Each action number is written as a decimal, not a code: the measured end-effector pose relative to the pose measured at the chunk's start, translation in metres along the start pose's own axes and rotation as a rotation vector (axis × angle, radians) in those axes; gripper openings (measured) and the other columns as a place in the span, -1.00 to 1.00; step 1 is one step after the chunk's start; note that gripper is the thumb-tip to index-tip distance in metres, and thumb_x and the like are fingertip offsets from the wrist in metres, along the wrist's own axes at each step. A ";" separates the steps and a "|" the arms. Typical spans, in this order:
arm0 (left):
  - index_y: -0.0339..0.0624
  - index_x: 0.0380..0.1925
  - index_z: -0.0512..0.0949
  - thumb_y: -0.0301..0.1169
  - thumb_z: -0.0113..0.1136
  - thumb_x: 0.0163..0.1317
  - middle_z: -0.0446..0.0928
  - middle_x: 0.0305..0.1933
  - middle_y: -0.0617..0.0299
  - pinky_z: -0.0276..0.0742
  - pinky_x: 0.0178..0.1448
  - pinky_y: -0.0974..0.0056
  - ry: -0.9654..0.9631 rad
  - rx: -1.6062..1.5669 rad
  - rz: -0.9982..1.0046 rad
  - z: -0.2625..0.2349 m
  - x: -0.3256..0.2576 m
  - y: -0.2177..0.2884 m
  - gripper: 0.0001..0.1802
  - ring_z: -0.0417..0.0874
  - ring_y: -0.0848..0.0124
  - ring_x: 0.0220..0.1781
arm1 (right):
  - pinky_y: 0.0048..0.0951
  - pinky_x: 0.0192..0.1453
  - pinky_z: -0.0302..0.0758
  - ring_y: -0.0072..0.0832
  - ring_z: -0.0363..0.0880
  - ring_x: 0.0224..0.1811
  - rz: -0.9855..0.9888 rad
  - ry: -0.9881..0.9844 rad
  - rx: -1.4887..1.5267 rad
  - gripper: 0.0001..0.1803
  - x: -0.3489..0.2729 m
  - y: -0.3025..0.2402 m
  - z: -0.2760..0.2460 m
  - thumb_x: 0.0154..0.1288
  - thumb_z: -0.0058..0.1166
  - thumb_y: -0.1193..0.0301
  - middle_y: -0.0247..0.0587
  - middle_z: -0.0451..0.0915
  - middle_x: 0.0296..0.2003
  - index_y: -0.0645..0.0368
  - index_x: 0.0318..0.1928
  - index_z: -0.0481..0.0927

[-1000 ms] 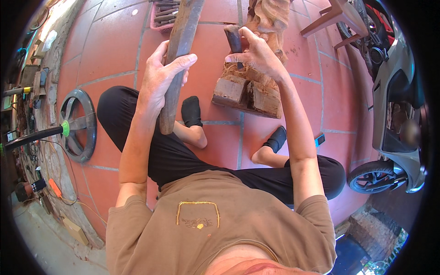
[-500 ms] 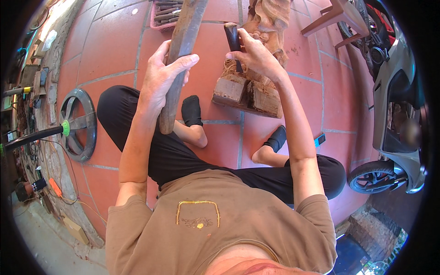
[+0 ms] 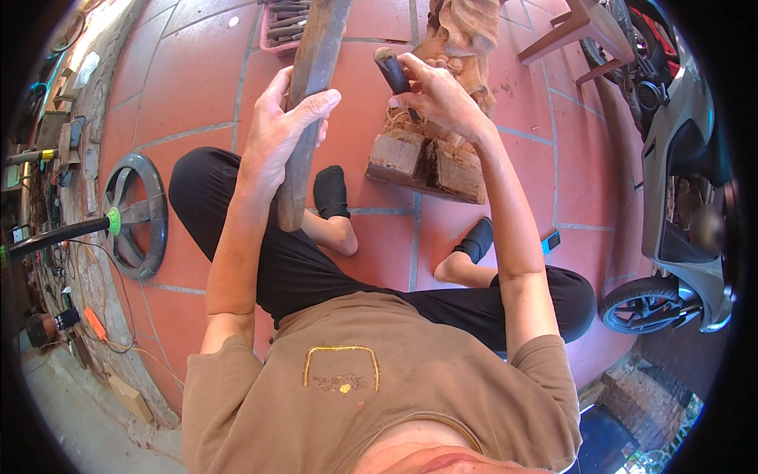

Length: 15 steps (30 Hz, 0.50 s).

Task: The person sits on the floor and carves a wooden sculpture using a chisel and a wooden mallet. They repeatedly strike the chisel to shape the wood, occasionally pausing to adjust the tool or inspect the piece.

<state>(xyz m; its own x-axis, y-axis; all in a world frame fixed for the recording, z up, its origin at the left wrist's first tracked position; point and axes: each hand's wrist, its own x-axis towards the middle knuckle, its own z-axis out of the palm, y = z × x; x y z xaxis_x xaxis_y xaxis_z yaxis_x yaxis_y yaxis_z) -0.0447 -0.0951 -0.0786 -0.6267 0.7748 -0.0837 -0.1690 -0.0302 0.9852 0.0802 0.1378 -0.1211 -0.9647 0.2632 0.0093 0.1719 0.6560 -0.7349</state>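
Observation:
My left hand (image 3: 272, 134) is closed around a long wooden club (image 3: 319, 59), raised at a slant over my lap, with its narrower end toward me. My right hand (image 3: 444, 96) grips a dark-handled chisel (image 3: 390, 69) between thumb and fingers. The handle's worn top leans to the left. Below it, the chisel's lower end meets the wooden carving (image 3: 466, 35) near its rough, split base (image 3: 395, 155), and the tip is hidden. The carving lies on the tiled floor ahead of me, with folds and rounded shapes cut into it.
A pink basket (image 3: 269, 41) of several chisels stands beyond my left hand. To the left is a dark wheel-shaped stand base (image 3: 136, 213). A phone (image 3: 550, 241) lies by my right knee. A plastic chair (image 3: 580, 35) and a motorbike (image 3: 679, 213) are on the right.
The chisel's top has tipped left and toward me, and my right fingers have shifted with it. The club in my left hand has barely moved.

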 end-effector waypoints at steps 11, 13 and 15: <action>-0.28 0.14 0.43 -0.37 0.39 0.29 0.52 -0.40 0.28 0.46 -0.47 0.45 0.019 0.068 0.070 0.002 -0.001 0.003 -0.50 0.55 0.55 -0.52 | -0.32 -0.13 0.63 -0.47 0.68 -0.17 -0.029 -0.035 0.088 -0.46 0.001 0.015 -0.002 0.28 0.38 0.41 -0.15 0.59 -0.20 0.27 0.21 0.46; -0.28 0.15 0.42 -0.37 0.39 0.28 0.52 -0.40 0.28 0.46 -0.47 0.45 0.021 0.088 0.074 0.002 -0.001 0.002 -0.50 0.55 0.55 -0.52 | -0.32 -0.14 0.63 -0.44 0.69 -0.17 -0.033 -0.035 0.054 -0.44 0.002 0.014 -0.001 0.27 0.38 0.38 -0.14 0.59 -0.21 0.27 0.21 0.46; -0.29 0.15 0.42 -0.38 0.39 0.28 0.52 -0.40 0.28 0.45 -0.47 0.45 0.019 0.103 0.080 0.002 -0.001 0.002 -0.49 0.54 0.56 -0.53 | -0.31 -0.14 0.63 -0.42 0.70 -0.16 -0.045 -0.028 0.022 -0.44 0.002 0.011 -0.002 0.28 0.38 0.38 -0.13 0.58 -0.21 0.27 0.21 0.46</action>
<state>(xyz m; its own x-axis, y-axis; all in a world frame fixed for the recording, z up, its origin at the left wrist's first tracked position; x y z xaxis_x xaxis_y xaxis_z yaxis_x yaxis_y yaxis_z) -0.0434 -0.0946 -0.0760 -0.6496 0.7603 -0.0066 -0.0400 -0.0255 0.9989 0.0808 0.1472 -0.1282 -0.9765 0.2140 0.0241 0.1242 0.6511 -0.7487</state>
